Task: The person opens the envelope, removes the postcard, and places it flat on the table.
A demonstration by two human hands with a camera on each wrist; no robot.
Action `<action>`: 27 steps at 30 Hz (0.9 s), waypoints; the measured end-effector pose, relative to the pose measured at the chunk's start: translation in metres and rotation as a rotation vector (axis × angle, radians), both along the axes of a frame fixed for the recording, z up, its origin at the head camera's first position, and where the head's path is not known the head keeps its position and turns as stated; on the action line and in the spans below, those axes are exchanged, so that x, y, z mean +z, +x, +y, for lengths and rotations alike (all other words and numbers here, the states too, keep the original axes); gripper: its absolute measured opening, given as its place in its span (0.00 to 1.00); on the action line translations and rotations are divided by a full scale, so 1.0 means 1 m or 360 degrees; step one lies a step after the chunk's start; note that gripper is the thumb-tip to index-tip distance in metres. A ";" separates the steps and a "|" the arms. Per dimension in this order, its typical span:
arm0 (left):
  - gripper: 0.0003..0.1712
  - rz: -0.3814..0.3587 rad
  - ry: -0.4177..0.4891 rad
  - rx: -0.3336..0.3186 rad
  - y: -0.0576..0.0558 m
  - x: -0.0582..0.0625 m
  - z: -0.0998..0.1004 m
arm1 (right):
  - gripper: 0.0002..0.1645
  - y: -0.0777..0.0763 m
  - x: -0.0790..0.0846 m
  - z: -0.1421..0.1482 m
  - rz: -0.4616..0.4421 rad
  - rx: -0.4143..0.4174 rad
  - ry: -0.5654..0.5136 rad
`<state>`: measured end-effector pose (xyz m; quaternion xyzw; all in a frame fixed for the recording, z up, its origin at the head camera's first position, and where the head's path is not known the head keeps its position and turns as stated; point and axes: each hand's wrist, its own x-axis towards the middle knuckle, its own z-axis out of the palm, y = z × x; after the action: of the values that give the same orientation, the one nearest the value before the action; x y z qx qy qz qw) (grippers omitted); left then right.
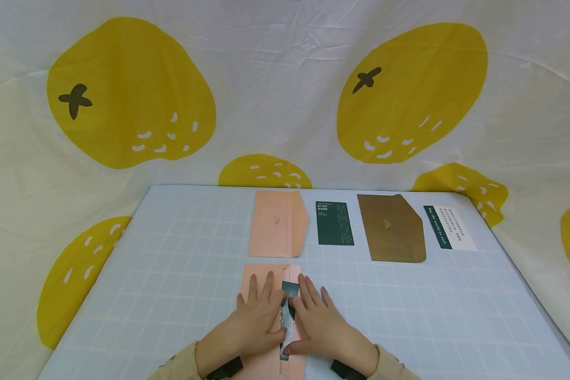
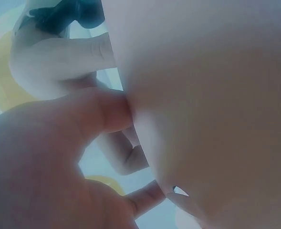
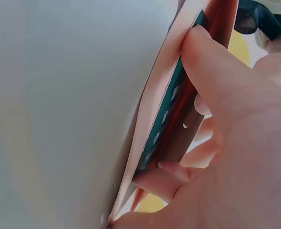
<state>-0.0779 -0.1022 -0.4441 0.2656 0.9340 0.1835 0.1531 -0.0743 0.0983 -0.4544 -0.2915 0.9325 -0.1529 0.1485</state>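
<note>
A pink envelope (image 1: 261,364) lies nearest me on the table, its mouth facing right. A dark green card with white print (image 1: 287,318) shows as a narrow strip in that mouth; the rest is hidden inside. My left hand (image 1: 254,322) spreads over the envelope's body, thumb and index finger holding the mouth's edge. On the flap side, my right hand (image 1: 320,323) holds the card's exposed long edge between thumb and index finger, its other fingers stretched over the flap. The right wrist view shows the card (image 3: 165,117) between the flap and the envelope's parted front panel.
Behind the hands, from left to right, lie another pink envelope (image 1: 268,224), a green card (image 1: 334,224), a brown envelope (image 1: 390,229) and a white-and-green card (image 1: 451,228). The table (image 1: 161,274) is pale blue with a grid. A white cloth (image 1: 275,95) with yellow fruit prints hangs around it.
</note>
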 end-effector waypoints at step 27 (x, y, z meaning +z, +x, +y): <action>0.37 0.0075 -0.0023 0.0026 0.003 -0.004 0.002 | 0.44 -0.016 0.008 0.015 -0.0251 0.0075 -0.0090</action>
<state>-0.0751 -0.1005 -0.4478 0.2612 0.9408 0.1715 0.1314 -0.0901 0.1133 -0.4463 -0.3044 0.9062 -0.1982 0.2167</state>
